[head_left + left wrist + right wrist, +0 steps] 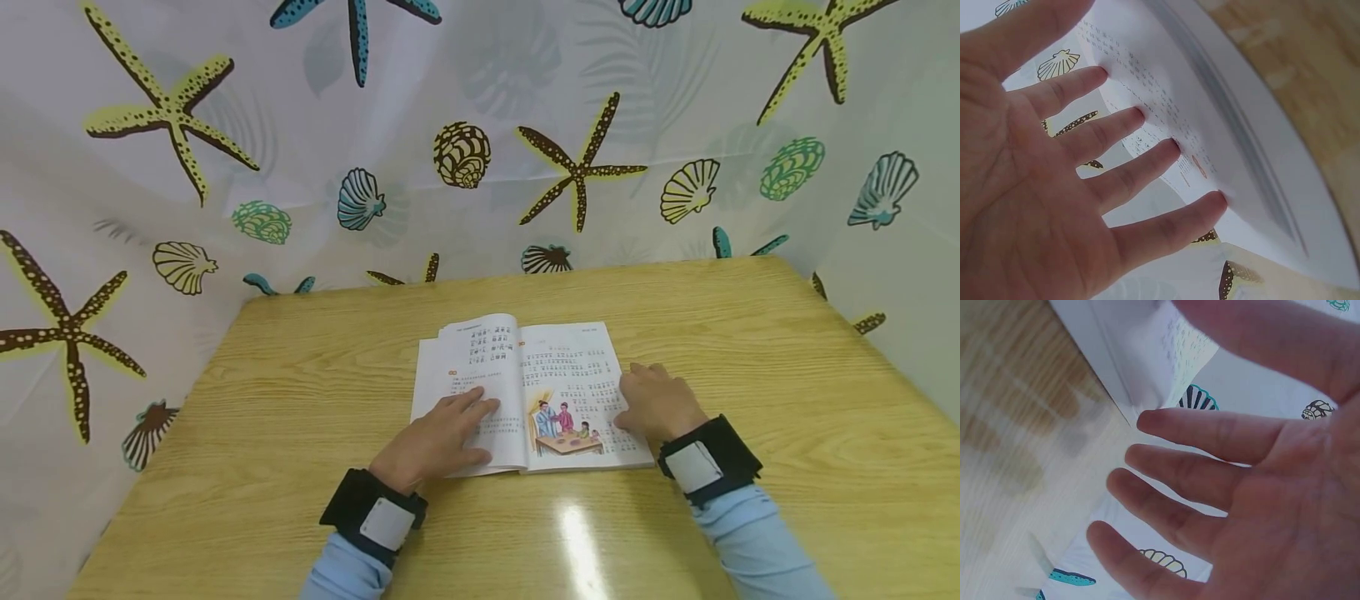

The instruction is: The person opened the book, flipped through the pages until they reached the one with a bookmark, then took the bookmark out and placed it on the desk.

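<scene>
An open book (567,358) with printed text lies on the table, and its right page carries a coloured picture of people around a table. My left hand (442,437) rests on the left page (1147,69), fingers spread and fairly straight, with the fingertips touching the paper. That page bulges up toward the spine. At the book's right edge is my right hand (660,402), its thumb over the page margin. In the right wrist view the fingers (1179,481) are extended and apart beside the book's corner (1119,394), with nothing gripped.
The wooden table (315,375) extends around the book on all sides. Behind it hangs a white cloth (420,100) printed with starfish and shells, which also runs along the left and right sides. A black band (708,461) with a white piece sits on each wrist.
</scene>
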{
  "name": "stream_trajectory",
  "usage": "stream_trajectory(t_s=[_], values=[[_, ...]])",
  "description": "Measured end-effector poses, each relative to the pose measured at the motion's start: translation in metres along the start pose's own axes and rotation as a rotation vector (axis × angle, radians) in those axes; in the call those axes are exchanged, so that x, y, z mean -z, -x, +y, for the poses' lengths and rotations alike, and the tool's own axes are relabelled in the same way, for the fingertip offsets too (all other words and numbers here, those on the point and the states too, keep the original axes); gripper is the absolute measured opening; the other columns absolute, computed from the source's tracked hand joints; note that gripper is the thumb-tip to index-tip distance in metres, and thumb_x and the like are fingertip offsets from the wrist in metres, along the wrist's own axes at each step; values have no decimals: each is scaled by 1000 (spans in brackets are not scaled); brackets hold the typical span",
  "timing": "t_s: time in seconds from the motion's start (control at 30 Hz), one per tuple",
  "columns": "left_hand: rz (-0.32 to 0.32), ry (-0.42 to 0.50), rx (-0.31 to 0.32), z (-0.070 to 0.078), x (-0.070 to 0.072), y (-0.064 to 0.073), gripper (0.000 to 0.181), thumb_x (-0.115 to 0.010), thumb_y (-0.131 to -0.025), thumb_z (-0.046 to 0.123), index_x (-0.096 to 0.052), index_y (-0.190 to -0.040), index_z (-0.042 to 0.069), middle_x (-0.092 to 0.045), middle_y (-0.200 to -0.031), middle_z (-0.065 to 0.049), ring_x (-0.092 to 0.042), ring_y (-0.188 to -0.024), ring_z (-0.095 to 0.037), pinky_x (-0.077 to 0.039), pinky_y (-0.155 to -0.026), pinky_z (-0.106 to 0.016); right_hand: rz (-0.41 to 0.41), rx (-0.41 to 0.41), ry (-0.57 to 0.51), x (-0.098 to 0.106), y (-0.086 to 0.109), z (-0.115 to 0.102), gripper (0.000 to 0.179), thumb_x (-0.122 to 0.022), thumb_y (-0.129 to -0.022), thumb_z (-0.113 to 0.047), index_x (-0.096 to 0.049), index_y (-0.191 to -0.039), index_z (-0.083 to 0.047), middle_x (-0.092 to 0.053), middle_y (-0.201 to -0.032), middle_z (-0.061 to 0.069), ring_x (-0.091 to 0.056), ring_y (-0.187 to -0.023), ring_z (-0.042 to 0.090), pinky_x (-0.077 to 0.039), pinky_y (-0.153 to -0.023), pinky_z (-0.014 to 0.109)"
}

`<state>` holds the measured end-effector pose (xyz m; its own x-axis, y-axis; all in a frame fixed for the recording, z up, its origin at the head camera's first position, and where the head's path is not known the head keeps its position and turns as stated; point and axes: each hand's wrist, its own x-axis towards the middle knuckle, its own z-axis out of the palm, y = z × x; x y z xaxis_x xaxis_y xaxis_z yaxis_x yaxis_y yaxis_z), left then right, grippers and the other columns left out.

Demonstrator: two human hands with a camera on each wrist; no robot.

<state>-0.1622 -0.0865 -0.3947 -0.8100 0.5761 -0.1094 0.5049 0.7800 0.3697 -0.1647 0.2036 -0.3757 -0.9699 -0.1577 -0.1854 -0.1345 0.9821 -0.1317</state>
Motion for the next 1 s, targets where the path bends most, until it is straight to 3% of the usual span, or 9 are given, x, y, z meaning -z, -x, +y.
stream_trajectory(t_s=[0.1,0.17,0.3,0.4,0.57,0.73,0.83,0.93,1.0], values=[[0,1,2,0,0,0,65,-81,-89,20,-52,-147,11,-40,-157,-18,-38,-142,-42,-39,-112,-54,34,-3,20,0,0,0,40,-80,-84,-14,-65,-110,13,-52,-135,37,-50,-121,55,-46,-94,68],[-1,2,3,1,0,0,66,-81,-89,20,-52,-147,11,-40,-157,-18,-38,-143,-42,-38,-112,-53,58,-2,9,0,1,0,45,-79,-84,-13,-63,-115,15,-51,-136,38,-49,-123,55,-46,-95,68],[-1,0,2,1,1,0,66,-81,-89,20,-52,-147,10,-40,-157,-18,-38,-143,-42,-38,-112,-53,157,13,-68,0,0,2,39,-78,-85,-9,-61,-111,15,-65,-108,31,-63,-94,42,-56,-77,54],[2,-3,1,1,1,0,66,-81,-89,20,-52,-147,10,-40,-157,-18,-38,-143,-42,-38,-112,-53,246,17,-153,-1,-1,3,22,-76,-86,-2,-61,-99,9,-64,-82,18,-59,-68,27,-52,-58,39],[1,-1,4,1,0,0,66,-81,-89,20,-52,-147,10,-40,-157,-18,-38,-143,-41,-38,-112,-53,296,33,-226,-1,-2,3,12,-73,-87,4,-61,-89,4,-59,-72,11,-53,-62,23,-44,-55,32],[-1,1,6,0,0,0,66,-81,-89,20,-52,-147,10,-40,-157,-18,-38,-143,-41,-38,-112,-53,324,99,-239,0,0,1,9,-70,-89,6,-62,-94,5,-61,-74,11,-52,-63,22,-44,-55,33],[-4,1,7,0,0,-1,66,-81,-89,20,-52,-148,10,-40,-158,-18,-38,-143,-41,-38,-112,-53,291,188,-295,2,-1,-2,13,-60,-97,5,-64,-109,7,-67,-85,15,-55,-69,22,-47,-60,34],[-9,4,7,0,0,-1,66,-80,-89,20,-52,-148,10,-39,-158,-18,-37,-143,-41,-38,-112,-53,233,321,-394,0,0,-9,28,-52,-102,2,-61,-128,6,-70,-108,20,-65,-87,24,-56,-75,42],[-11,7,5,0,0,-1,66,-80,-89,20,-51,-148,10,-39,-158,-18,-37,-143,-41,-37,-113,-53,191,412,-435,-4,2,-15,33,-51,-101,2,-59,-134,7,-68,-120,23,-67,-103,29,-57,-87,48]])
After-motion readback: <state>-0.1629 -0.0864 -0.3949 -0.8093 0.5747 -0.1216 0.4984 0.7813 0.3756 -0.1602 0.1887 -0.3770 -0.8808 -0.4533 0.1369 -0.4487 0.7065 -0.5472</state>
